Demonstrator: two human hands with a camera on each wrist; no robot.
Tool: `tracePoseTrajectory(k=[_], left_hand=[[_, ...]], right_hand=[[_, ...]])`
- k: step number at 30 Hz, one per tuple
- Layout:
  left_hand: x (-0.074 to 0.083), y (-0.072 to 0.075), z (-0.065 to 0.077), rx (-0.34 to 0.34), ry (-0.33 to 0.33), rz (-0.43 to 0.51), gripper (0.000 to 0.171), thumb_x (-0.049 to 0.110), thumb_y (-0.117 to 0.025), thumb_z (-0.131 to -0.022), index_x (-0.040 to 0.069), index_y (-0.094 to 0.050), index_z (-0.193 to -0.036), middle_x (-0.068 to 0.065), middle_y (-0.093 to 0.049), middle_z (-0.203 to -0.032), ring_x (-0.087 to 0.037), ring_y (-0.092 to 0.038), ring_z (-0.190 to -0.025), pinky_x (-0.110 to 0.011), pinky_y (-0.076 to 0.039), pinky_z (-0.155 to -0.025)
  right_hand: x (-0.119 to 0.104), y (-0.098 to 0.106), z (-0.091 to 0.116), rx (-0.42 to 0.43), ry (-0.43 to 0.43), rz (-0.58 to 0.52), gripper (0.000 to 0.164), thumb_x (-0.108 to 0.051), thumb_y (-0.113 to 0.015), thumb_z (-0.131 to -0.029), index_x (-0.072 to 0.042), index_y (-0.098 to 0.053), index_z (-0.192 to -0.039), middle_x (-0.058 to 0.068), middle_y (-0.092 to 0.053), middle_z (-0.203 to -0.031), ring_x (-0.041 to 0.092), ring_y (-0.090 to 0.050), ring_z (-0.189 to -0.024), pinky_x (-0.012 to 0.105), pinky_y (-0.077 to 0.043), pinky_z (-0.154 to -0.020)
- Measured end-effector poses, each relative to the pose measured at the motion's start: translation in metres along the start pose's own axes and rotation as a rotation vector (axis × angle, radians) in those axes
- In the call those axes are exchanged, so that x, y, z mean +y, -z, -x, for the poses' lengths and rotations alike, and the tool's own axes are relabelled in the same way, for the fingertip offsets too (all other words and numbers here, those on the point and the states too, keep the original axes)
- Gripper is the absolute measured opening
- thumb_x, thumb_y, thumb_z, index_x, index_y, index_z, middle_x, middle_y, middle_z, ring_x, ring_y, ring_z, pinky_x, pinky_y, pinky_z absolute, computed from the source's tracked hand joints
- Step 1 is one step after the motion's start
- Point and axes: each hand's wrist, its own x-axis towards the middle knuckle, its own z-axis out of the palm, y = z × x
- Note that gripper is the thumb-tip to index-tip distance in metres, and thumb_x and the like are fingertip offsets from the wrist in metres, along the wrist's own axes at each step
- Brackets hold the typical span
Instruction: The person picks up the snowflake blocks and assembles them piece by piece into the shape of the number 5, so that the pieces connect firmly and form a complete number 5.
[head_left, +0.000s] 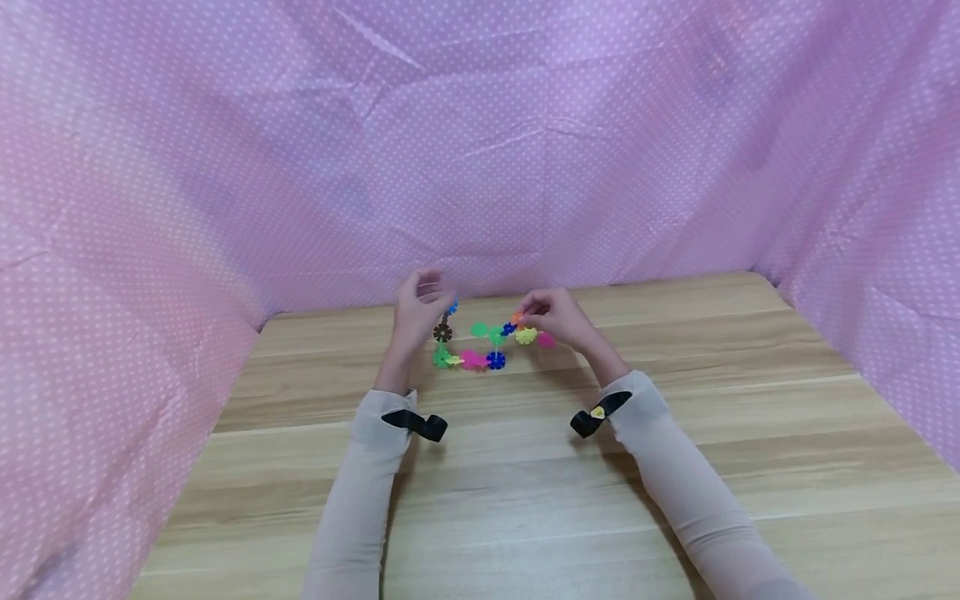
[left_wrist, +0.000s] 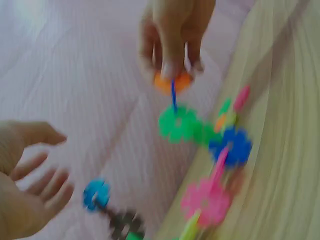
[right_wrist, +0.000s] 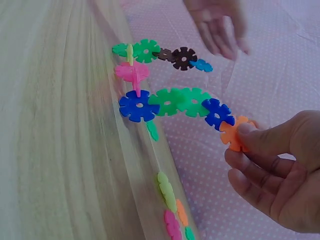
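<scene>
My right hand (head_left: 558, 317) pinches an orange notched plastic disc (right_wrist: 231, 136) between thumb and fingers. That disc is one end of a linked chain: a dark blue disc (right_wrist: 218, 114), green discs (right_wrist: 194, 102), another dark blue disc (right_wrist: 139, 105), then pink discs (right_wrist: 131, 72). Past a thin yellow disc (right_wrist: 130, 54) come green, brown and black-brown discs (right_wrist: 184, 58), with a light blue disc (left_wrist: 96, 194) at the far end. My left hand (head_left: 418, 312) holds nothing; its fingers are spread and loosely bent, close beside the light blue end.
Loose discs lie on the wooden table (head_left: 510, 500) by the chain: a green one (head_left: 478, 331), a yellow one (right_wrist: 166, 191), a pink one (right_wrist: 172, 225) and an orange one (right_wrist: 182, 213). Pink dotted cloth (head_left: 480, 167) hangs behind the table and at both sides.
</scene>
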Motion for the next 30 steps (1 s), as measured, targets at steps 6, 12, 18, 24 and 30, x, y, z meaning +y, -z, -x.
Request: tracePoseTrajectory(k=[6, 12, 18, 24, 30], left_hand=[[-0.005, -0.027, 0.002, -0.367, 0.053, -0.021, 0.041, 0.019, -0.074, -0.095, 0.009, -0.063, -0.133, -0.015, -0.065, -0.134, -0.027, -0.062, -0.123, -0.041, -0.055, -0.105], [-0.020, -0.038, 0.002, -0.464, 0.134, -0.040, 0.039, 0.023, -0.076, -0.094, 0.013, -0.067, -0.131, -0.010, -0.068, -0.130, -0.026, -0.065, -0.118, -0.041, -0.059, -0.096], [-0.025, -0.041, 0.003, -0.432, 0.143, -0.040, 0.036, 0.023, -0.075, -0.094, 0.011, -0.069, -0.127, -0.010, -0.068, -0.129, -0.020, -0.067, -0.107, -0.028, -0.061, -0.083], [-0.027, -0.041, 0.004, -0.411, 0.146, -0.016, 0.035, 0.022, -0.074, -0.095, 0.009, -0.069, -0.127, -0.011, -0.069, -0.127, -0.030, -0.066, -0.111, -0.032, -0.062, -0.084], [-0.029, -0.038, 0.003, -0.388, 0.130, -0.025, 0.035, 0.024, -0.074, -0.095, 0.010, -0.068, -0.127, -0.010, -0.069, -0.127, -0.023, -0.066, -0.108, -0.036, -0.061, -0.087]], right_hand=[[-0.005, -0.001, -0.003, 0.023, 0.045, 0.024, 0.009, 0.001, -0.072, -0.092, 0.005, -0.073, -0.099, 0.021, -0.072, -0.092, 0.022, -0.064, -0.080, 0.019, -0.053, -0.065], [-0.007, -0.005, -0.004, 0.043, 0.080, 0.035, 0.009, 0.001, -0.073, -0.091, 0.005, -0.075, -0.098, 0.021, -0.074, -0.093, 0.019, -0.065, -0.081, 0.019, -0.054, -0.072], [-0.003, -0.005, -0.004, 0.030, 0.093, 0.044, 0.010, -0.001, -0.072, -0.092, 0.005, -0.075, -0.101, 0.022, -0.075, -0.097, 0.028, -0.068, -0.087, 0.023, -0.054, -0.076], [0.002, 0.005, -0.003, 0.006, 0.021, 0.073, 0.016, -0.001, -0.073, -0.092, 0.004, -0.074, -0.107, 0.021, -0.073, -0.099, 0.029, -0.067, -0.090, 0.022, -0.054, -0.078], [0.009, 0.019, -0.001, -0.059, -0.017, 0.110, 0.021, 0.005, -0.072, -0.090, 0.010, -0.070, -0.110, 0.025, -0.072, -0.100, 0.030, -0.067, -0.090, 0.019, -0.055, -0.076]])
